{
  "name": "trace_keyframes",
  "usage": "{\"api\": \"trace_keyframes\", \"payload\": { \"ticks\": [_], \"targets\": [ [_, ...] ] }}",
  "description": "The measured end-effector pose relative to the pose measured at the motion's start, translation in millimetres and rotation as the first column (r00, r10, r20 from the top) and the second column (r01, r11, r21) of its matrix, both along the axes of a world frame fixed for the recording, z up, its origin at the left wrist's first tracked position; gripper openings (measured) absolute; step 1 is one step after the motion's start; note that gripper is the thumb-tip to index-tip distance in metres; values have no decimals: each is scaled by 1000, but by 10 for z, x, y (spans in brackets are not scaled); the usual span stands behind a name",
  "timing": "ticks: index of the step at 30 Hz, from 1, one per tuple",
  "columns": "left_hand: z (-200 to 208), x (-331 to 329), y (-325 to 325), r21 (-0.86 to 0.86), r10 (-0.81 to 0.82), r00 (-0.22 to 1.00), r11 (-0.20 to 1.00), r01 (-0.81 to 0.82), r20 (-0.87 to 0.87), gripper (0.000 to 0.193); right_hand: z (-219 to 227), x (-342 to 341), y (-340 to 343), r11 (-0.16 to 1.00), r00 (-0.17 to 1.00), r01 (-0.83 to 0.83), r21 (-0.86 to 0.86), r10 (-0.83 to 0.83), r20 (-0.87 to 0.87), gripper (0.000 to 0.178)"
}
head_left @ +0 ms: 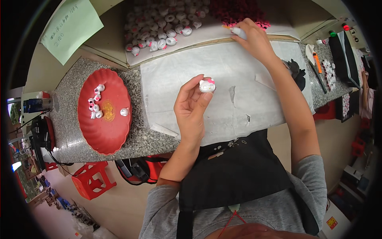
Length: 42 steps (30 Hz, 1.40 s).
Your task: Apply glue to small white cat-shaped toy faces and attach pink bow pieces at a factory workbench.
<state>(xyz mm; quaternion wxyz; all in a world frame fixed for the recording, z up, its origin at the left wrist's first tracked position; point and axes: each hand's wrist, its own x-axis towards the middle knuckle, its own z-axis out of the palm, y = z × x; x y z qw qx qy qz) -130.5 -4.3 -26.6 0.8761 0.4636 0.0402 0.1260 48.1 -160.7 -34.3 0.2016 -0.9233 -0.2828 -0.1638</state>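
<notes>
Left fingers (203, 102) pinching white head (206, 86) by edges, face up, guess for clear view; right fingers (250, 26) gripping bottle (240, 32) near pink bits (235, 10).

The table (69, 85) has a speckled grey stone top, its middle covered by a whitish sheet (254, 111) with a few torn spots. A scalloped red tray (95, 137) lies on bare stone at the left, while crumpled black cloth (297, 71), an orange marker (317, 63) and a dark stick (317, 77) lie to the right. Behind, a pale-lined shelf (203, 36) bears rounded white pieces (153, 26) beside a heap of deep-pink bits (234, 11).
</notes>
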Motion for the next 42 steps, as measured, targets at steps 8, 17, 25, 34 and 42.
{"api": "trace_keyframes", "payload": {
  "ticks": [8, 17, 25, 34, 42],
  "targets": [
    [24, 14, 2, -21, -10, 1000, 1000, 11, 28, 34, 10, -93, -61, 996, 995, -72, 58, 76, -59, 18],
    [-36, -4, -39, 87, -106, 994, 991, 105, 11, 34, 407, -1041, -69, 829, 904, 97, 551, 158, -396, 11],
    [-21, -10, -134, 372, -142, 987, 923, 104, 77, 32, 306, -1526, -61, 390, 676, 359, 848, 517, -525, 8],
    [-67, 30, -183, 645, -124, 979, 764, -10, 162, 29, 188, -1514, -57, 345, 630, 369, 863, 590, -505, 8],
    [-18, -12, -173, 410, -184, 977, 903, 126, 105, 26, 167, -1555, -4, 411, 711, 333, 849, 482, -512, 12]
  ]
}}
